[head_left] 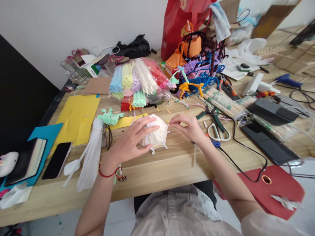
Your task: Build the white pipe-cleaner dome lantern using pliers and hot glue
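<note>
A white, fuzzy, dome-shaped pipe-cleaner craft rests low over the table in front of me, with a thin frame and curled tips along its lower edge. Around its left side and top my left hand is wrapped, fingers across the white ribs and thumb near the bottom edge. At the craft's right edge, my right hand is closed in a pinch; what sits between those fingertips is too small to make out. White pipe cleaners lie in a bundle left of my left hand, near a mint-green fuzzy piece.
Bagged coloured pipe cleaners lie behind the craft. To the right are green-handled pliers, white scissors, a blue glue gun and a dark tablet. A phone and yellow sheets lie left.
</note>
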Demonstrator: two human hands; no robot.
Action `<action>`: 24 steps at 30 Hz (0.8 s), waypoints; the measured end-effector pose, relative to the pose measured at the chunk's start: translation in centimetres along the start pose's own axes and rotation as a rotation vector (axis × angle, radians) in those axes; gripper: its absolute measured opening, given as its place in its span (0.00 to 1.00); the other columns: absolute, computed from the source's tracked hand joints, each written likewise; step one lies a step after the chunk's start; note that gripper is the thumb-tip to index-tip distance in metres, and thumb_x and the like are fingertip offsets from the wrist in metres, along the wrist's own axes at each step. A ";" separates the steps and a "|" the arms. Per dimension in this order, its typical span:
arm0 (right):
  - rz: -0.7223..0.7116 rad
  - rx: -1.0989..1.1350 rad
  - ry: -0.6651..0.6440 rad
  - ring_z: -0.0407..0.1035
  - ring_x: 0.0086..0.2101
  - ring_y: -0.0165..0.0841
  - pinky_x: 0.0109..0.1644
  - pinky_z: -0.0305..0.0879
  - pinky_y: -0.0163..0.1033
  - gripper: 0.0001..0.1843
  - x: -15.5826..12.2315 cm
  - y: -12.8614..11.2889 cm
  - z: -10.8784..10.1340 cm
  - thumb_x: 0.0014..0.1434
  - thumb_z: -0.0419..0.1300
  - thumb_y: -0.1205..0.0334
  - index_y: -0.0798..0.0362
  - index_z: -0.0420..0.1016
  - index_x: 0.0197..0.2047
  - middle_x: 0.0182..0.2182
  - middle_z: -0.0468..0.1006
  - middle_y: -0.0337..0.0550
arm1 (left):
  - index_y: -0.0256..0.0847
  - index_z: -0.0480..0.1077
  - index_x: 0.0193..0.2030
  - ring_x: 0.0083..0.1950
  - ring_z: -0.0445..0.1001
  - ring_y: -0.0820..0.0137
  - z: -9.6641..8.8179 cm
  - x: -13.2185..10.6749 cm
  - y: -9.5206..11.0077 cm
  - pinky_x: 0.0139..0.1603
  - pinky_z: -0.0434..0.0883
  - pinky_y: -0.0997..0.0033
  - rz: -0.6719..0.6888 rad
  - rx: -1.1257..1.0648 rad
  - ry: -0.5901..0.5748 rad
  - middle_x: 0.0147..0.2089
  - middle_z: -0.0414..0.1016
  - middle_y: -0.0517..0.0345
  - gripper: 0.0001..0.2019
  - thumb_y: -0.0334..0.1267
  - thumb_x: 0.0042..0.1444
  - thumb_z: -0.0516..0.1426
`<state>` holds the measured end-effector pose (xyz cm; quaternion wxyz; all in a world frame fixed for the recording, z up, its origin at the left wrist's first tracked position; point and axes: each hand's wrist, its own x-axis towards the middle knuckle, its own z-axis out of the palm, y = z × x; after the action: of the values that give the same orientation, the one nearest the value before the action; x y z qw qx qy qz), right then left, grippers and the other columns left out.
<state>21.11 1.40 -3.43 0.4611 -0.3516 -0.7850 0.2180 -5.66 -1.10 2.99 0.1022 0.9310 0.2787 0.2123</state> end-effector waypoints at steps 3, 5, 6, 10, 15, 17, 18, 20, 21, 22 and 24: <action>-0.047 0.010 -0.021 0.76 0.39 0.37 0.45 0.71 0.42 0.06 0.3 0.0 -0.4 0.66 0.60 0.61 0.49 0.79 0.40 0.36 0.82 0.45 | 0.46 0.58 0.65 0.72 0.59 0.58 0.0 0.0 0.0 0.71 0.61 0.48 0.003 -0.004 0.003 0.69 0.60 0.47 0.28 0.29 0.59 0.59; -0.035 0.033 -0.028 0.76 0.40 0.37 0.46 0.71 0.43 0.06 0.6 0.0 -0.4 0.66 0.61 0.60 0.49 0.79 0.39 0.36 0.82 0.45 | 0.45 0.59 0.65 0.72 0.58 0.59 0.0 0.0 0.0 0.72 0.60 0.49 0.008 -0.005 0.003 0.69 0.60 0.47 0.28 0.29 0.58 0.59; -0.014 0.054 -0.038 0.76 0.40 0.37 0.46 0.71 0.43 0.06 0.7 0.0 -0.4 0.65 0.61 0.59 0.49 0.80 0.39 0.36 0.82 0.45 | 0.45 0.59 0.65 0.72 0.58 0.59 0.1 0.0 -0.1 0.72 0.60 0.49 0.010 -0.007 0.003 0.69 0.60 0.47 0.28 0.29 0.58 0.59; 0.157 0.214 -0.118 0.77 0.38 0.36 0.44 0.72 0.41 0.08 1.2 0.4 -0.2 0.62 0.65 0.55 0.50 0.82 0.38 0.35 0.83 0.44 | 0.45 0.59 0.65 0.73 0.56 0.59 0.1 0.0 -0.3 0.73 0.59 0.49 0.016 -0.038 -0.008 0.70 0.59 0.47 0.29 0.28 0.57 0.59; 0.402 0.550 -0.148 0.78 0.35 0.35 0.44 0.74 0.41 0.13 0.4 0.1 0.5 0.51 0.72 0.51 0.51 0.83 0.34 0.34 0.84 0.43 | 0.46 0.52 0.70 0.76 0.51 0.59 -0.8 -0.3 -0.6 0.74 0.56 0.46 0.032 -0.121 -0.090 0.74 0.53 0.46 0.34 0.28 0.60 0.57; 0.439 0.590 -0.132 0.78 0.35 0.35 0.45 0.75 0.41 0.13 -0.3 -0.9 0.9 0.49 0.73 0.51 0.51 0.83 0.33 0.34 0.85 0.43 | 0.47 0.47 0.73 0.78 0.43 0.58 -1.6 -0.6 -0.3 0.75 0.51 0.42 0.008 -0.064 -0.155 0.76 0.49 0.47 0.36 0.26 0.61 0.55; 0.445 0.582 -0.119 0.78 0.36 0.35 0.45 0.74 0.41 0.13 -0.8 -1.6 1.1 0.50 0.73 0.52 0.51 0.83 0.33 0.34 0.85 0.43 | 0.49 0.45 0.73 0.79 0.39 0.57 -2.1 -0.7 0.0 0.75 0.48 0.39 -0.015 -0.013 -0.188 0.77 0.48 0.49 0.37 0.24 0.61 0.54; 0.430 0.534 -0.081 0.79 0.37 0.36 0.46 0.74 0.41 0.12 -1.6 -3.0 1.6 0.51 0.73 0.53 0.51 0.83 0.34 0.34 0.85 0.44 | 0.51 0.43 0.74 0.79 0.35 0.55 -2.8 -1.0 0.8 0.75 0.46 0.36 -0.066 0.076 -0.248 0.78 0.43 0.51 0.39 0.22 0.61 0.52; 0.411 0.500 -0.060 0.79 0.37 0.36 0.46 0.74 0.41 0.11 -2.0 -3.7 1.9 0.52 0.72 0.53 0.51 0.83 0.34 0.35 0.85 0.44 | 0.51 0.42 0.75 0.79 0.35 0.54 -3.0 -1.1 1.3 0.74 0.47 0.36 -0.088 0.092 -0.273 0.79 0.39 0.51 0.40 0.23 0.61 0.54; 0.388 0.464 -0.039 0.79 0.37 0.36 0.46 0.74 0.41 0.10 -2.4 -4.3 2.2 0.54 0.71 0.54 0.51 0.83 0.34 0.35 0.85 0.45 | 0.51 0.41 0.75 0.79 0.37 0.51 -3.0 -1.2 1.8 0.74 0.49 0.36 -0.105 0.091 -0.290 0.79 0.35 0.49 0.41 0.27 0.60 0.56; 0.345 0.406 0.004 0.79 0.37 0.36 0.46 0.74 0.41 0.07 -3.0 -5.2 2.6 0.56 0.70 0.56 0.51 0.82 0.35 0.35 0.85 0.45 | 0.48 0.41 0.75 0.78 0.40 0.46 -2.6 -1.3 2.7 0.72 0.54 0.37 -0.131 0.065 -0.291 0.79 0.29 0.44 0.44 0.37 0.58 0.62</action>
<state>17.96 -4.31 -2.91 0.4799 -0.3811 -0.6525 0.4457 -6.52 -3.90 5.72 0.1246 0.9346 0.3279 0.0591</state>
